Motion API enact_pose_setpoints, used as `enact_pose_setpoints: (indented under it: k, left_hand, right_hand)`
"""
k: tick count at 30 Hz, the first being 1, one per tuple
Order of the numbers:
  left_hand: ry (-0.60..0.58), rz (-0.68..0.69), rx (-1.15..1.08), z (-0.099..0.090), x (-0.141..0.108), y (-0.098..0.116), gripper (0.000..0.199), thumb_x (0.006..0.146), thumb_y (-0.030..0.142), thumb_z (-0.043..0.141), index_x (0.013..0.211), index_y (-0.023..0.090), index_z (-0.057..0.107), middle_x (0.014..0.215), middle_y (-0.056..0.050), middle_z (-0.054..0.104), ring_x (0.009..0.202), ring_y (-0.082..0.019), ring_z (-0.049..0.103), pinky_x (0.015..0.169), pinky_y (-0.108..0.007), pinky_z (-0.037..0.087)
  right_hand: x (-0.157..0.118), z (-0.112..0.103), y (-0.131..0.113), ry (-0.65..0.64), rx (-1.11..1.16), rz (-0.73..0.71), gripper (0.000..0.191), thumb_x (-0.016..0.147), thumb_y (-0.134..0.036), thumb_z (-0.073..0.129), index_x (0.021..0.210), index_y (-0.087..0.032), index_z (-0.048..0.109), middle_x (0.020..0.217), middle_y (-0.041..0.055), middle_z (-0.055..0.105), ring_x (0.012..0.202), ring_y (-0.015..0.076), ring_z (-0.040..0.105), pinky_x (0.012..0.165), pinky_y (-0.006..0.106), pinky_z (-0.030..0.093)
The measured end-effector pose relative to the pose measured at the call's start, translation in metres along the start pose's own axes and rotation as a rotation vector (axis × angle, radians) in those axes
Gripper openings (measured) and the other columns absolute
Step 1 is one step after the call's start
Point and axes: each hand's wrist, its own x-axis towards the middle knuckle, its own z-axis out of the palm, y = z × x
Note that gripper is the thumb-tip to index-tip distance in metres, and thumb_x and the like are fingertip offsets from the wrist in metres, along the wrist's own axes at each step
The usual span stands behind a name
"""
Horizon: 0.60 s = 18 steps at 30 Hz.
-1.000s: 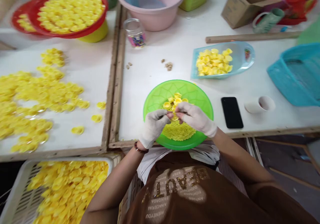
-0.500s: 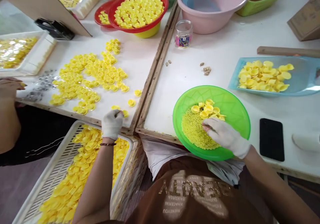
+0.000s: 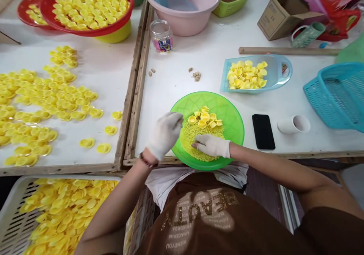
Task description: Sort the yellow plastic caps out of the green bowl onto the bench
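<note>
My left hand, in a white glove, is over the left rim of a green plate, its fingers curled together. Whether anything is between them is hidden. My right hand, gloved too, reaches into the plate from the right. Its fingertips are closed against a bed of small yellow pellets, and what they pinch cannot be made out. Behind the pellets lies a small heap of yellow plastic cup-shaped pieces. Loose yellow rimmed pieces sit on the left table.
A blue scoop holds more yellow cups. Rightward are a black phone, a white cup and a blue basket. Behind stand a clear jar and a pink basin. A wooden edging divides the tables; a white crate sits below left.
My left hand has moved right, from the loose yellow pieces on the left table to the green plate. My right hand has moved lower, onto the pellets. The view has turned right.
</note>
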Motion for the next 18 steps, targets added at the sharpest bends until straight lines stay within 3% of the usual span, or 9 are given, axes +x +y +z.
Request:
enact_pose_setpoints:
  k: [2, 4, 7, 9, 13, 18]
  left_hand:
    - [-0.212, -0.046, 0.135, 0.028, 0.028, 0.015, 0.026, 0.097, 0.019, 0.047, 0.098, 0.015, 0.073, 0.101, -0.014, 0.073, 0.093, -0.024, 0.069, 0.082, -0.033, 0.051]
    - [-0.346, -0.124, 0.244, 0.047, 0.047, 0.020, 0.025, 0.095, 0.016, 0.049, 0.101, 0.014, 0.074, 0.103, -0.016, 0.073, 0.092, -0.026, 0.069, 0.077, -0.033, 0.050]
    - [-0.392, -0.161, 0.285, 0.053, 0.059, 0.019, 0.024, 0.093, 0.017, 0.052, 0.102, 0.013, 0.073, 0.104, -0.018, 0.073, 0.094, -0.029, 0.070, 0.074, -0.033, 0.049]
    - [-0.376, -0.168, 0.281, 0.048, 0.056, 0.019, 0.022, 0.092, 0.019, 0.053, 0.099, 0.013, 0.073, 0.099, -0.017, 0.073, 0.093, -0.030, 0.070, 0.072, -0.034, 0.047]
    - [-0.351, -0.207, 0.237, 0.040, 0.043, 0.019, 0.021, 0.094, 0.024, 0.054, 0.103, 0.015, 0.070, 0.093, -0.013, 0.074, 0.089, -0.029, 0.069, 0.070, -0.034, 0.045]
    - [-0.394, -0.220, 0.198, 0.051, 0.044, 0.017, 0.026, 0.097, 0.028, 0.055, 0.115, 0.015, 0.069, 0.104, -0.015, 0.075, 0.099, -0.030, 0.069, 0.076, -0.034, 0.045]
  right_hand:
    - [-0.001, -0.009, 0.004, 0.053, 0.318, 0.047, 0.024, 0.097, -0.033, 0.054, 0.078, -0.019, 0.054, 0.068, -0.0004, 0.056, 0.061, 0.0131, 0.049, 0.058, 0.027, 0.038]
    - [-0.004, -0.018, 0.007, 0.046, 0.741, 0.129, 0.021, 0.094, -0.035, 0.056, 0.080, -0.021, 0.053, 0.062, -0.0042, 0.049, 0.049, 0.0102, 0.041, 0.046, 0.025, 0.030]
    - [-0.010, -0.029, 0.014, 0.033, 1.368, 0.159, 0.020, 0.092, -0.040, 0.060, 0.088, -0.021, 0.054, 0.062, -0.0071, 0.046, 0.043, 0.0070, 0.036, 0.038, 0.020, 0.021]
    - [-0.011, -0.033, 0.018, 0.090, 1.634, 0.109, 0.022, 0.092, -0.039, 0.063, 0.088, -0.020, 0.053, 0.063, -0.0078, 0.047, 0.043, 0.0047, 0.036, 0.038, 0.017, 0.021]
    - [-0.009, -0.039, 0.014, 0.243, 1.837, 0.022, 0.027, 0.097, -0.040, 0.063, 0.084, -0.020, 0.050, 0.059, -0.0104, 0.042, 0.037, 0.0023, 0.028, 0.035, 0.016, 0.016]
    - [-0.003, -0.045, -0.001, 0.331, 1.835, -0.051, 0.030, 0.097, -0.043, 0.065, 0.084, -0.020, 0.051, 0.058, -0.0105, 0.043, 0.036, 0.0023, 0.029, 0.034, 0.016, 0.015]
